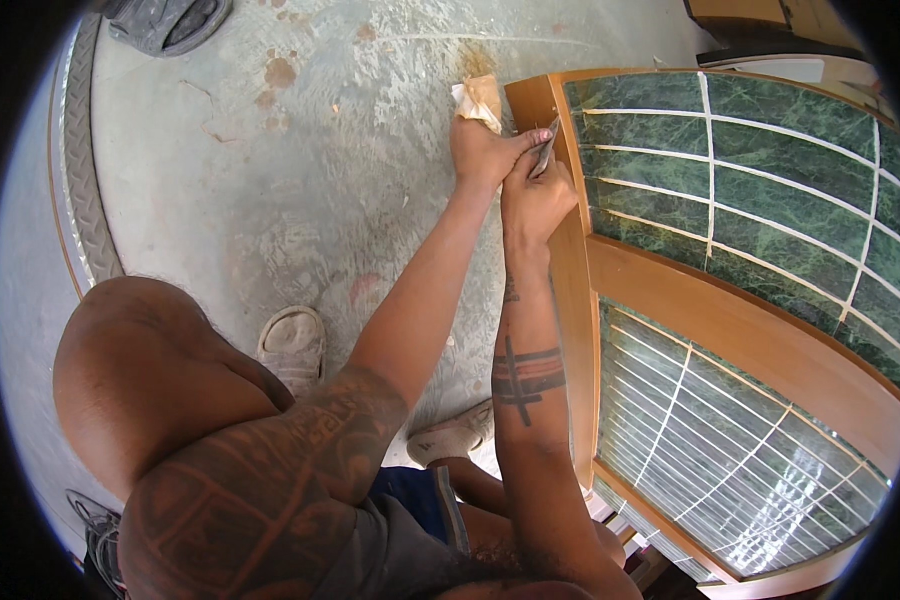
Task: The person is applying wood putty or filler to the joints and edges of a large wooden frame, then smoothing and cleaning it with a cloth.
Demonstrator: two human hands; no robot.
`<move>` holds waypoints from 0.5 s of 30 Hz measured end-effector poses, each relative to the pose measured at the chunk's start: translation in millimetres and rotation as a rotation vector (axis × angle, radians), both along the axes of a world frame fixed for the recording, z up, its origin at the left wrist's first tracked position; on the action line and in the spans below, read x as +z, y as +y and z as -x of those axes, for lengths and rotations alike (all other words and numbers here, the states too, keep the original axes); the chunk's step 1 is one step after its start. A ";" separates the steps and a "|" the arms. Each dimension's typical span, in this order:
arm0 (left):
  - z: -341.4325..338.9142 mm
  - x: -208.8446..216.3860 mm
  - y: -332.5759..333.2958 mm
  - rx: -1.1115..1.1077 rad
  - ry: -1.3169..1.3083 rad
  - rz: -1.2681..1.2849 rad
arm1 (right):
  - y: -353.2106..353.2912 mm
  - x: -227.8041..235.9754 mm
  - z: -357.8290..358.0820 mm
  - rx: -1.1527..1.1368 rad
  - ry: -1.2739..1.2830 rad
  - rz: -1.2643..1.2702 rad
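Observation:
A tan-and-white folded scrap (480, 100), paper or cloth, sticks out beyond the fingers of my left hand (480, 157), which is closed around it. My right hand (540, 205) is closed on a thin grey blade (547, 150) that points up along the frame's edge. The left thumb reaches across and touches this blade near its upper part. Both hands are at the narrow side of a brown wooden door frame (535, 105). Dark green marbled glass panes (790, 135), crossed by white lines, fill its upper section.
A lower pane (730, 420) with close white lines sits below a wide wooden rail (740, 310). The grey concrete floor (270, 180) is stained and scuffed. Worn shoes (292, 345) are near my legs. A dark item (170, 22) lies at the far left, and cables (95, 525) lie lower left.

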State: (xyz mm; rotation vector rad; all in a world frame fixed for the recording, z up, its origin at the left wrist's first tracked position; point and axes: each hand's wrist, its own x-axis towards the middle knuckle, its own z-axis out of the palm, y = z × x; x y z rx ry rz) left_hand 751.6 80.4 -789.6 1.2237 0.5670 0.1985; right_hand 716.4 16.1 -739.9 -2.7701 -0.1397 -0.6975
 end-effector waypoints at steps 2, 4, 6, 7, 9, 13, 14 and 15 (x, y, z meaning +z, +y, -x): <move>2.2 -1.7 0.0 -0.013 0.031 0.010 | -0.3 -0.5 1.0 0.011 -0.005 0.008; -0.7 2.9 0.8 -0.066 0.083 0.033 | -2.5 0.7 -1.3 0.000 -0.004 0.024; 2.7 8.0 -1.4 -0.048 0.064 0.030 | -5.1 1.7 0.2 0.009 -0.010 0.021; 4.0 9.8 -1.7 -0.029 0.047 0.025 | -6.0 1.5 0.5 0.017 -0.013 0.017; -0.7 8.5 1.7 -0.020 0.043 0.034 | -4.9 0.5 -3.4 0.023 -0.004 0.024; -1.0 2.6 3.1 -0.048 0.052 -0.020 | -2.9 -1.7 -1.9 0.013 -0.021 0.049; -0.5 2.1 2.4 -0.046 0.050 -0.021 | -3.2 -2.5 -1.5 0.015 -0.023 0.048; 1.5 3.1 -0.1 -0.031 0.041 0.001 | -4.5 -1.7 -0.5 0.029 -0.027 0.025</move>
